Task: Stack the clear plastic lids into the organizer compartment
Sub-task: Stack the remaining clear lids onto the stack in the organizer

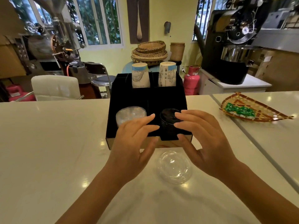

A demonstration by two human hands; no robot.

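A black organizer (129, 94) stands on the white counter ahead of me. Its front left compartment holds a stack of clear plastic lids (129, 114); the front right one holds a stack of black lids (168, 120). One clear domed lid (174, 167) lies on the counter in front of the organizer, between my wrists. My left hand (134, 143) hovers over the organizer's front edge, fingers spread, holding nothing. My right hand (203, 139) is also spread and empty, its fingertips over the black lids.
Two stacks of paper cups (140, 75) (167, 74) stand in the organizer's rear compartments. A woven tray with green packets (247, 109) lies at the right, beyond a seam in the counter. A white chair (55, 87) stands behind the counter on the left.
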